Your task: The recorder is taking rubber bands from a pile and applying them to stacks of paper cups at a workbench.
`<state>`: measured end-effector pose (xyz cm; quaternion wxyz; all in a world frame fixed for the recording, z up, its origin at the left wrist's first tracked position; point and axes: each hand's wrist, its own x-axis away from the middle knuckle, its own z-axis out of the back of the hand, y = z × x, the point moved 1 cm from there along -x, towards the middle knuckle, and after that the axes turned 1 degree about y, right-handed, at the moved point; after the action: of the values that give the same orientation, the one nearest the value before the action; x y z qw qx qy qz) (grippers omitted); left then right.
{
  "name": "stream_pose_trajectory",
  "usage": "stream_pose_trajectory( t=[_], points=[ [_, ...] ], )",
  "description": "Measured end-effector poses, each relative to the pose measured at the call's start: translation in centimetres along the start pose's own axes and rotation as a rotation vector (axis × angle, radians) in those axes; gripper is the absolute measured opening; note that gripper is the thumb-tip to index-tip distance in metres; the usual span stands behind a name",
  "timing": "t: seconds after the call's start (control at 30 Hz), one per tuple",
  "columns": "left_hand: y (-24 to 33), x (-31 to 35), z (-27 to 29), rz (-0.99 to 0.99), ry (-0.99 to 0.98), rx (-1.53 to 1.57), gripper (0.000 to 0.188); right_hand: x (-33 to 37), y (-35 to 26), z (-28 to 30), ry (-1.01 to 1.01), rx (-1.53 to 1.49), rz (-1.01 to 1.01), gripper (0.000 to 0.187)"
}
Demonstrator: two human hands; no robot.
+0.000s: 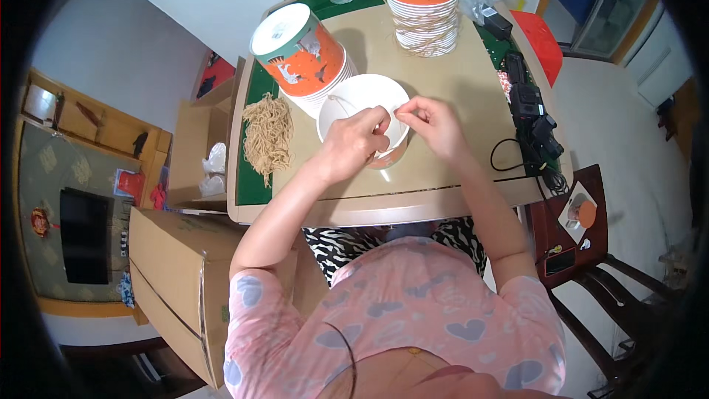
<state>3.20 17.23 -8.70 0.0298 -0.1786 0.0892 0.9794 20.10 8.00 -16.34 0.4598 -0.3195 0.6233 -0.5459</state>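
Observation:
A white-lined paper bucket (373, 87) with an orange outside stands near the table's front edge, its mouth facing up. Over its near rim is my left hand (354, 140), fingers curled and closed. My right hand (436, 127) is at the bucket's right rim, with thumb and forefinger pinched together. What either hand grips is too small to make out. A thin pale cord (340, 101) shows inside the bucket, just beyond my left hand. Left of the bucket lies a loose heap of tan twine cords (267, 137).
Upside-down stacked orange buckets (303, 59) stand close behind the heap. Another stack (421, 22), with cords draped on it, is at the back. Black adapters and cables (528, 103) line the right edge. A large carton (170, 273) stands left; a dark chair (576, 236) is at right.

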Motion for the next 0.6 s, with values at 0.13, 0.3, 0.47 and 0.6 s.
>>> stream_pose_trajectory(
  t=[0.13,0.3,0.47,0.6],
  points=[
    [0.8,-0.3,0.0,0.121,0.024,0.14,0.016,0.1,-1.4,-0.3,0.013,0.129,0.007,0.008],
    [2.1,-1.3,2.7,0.076,-0.206,-0.077,0.014,0.2,-2.4,0.2,-0.022,0.196,-0.017,0.008],
    [1.9,-1.7,1.1,-0.163,-0.08,-0.428,0.017,0.0,-1.9,0.0,-0.057,0.142,-0.021,0.008],
    [0.5,-1.5,-0.7,-0.171,-0.051,-0.472,0.017,0.0,-0.9,-0.6,-0.094,-0.073,-0.05,0.008]
  ],
)
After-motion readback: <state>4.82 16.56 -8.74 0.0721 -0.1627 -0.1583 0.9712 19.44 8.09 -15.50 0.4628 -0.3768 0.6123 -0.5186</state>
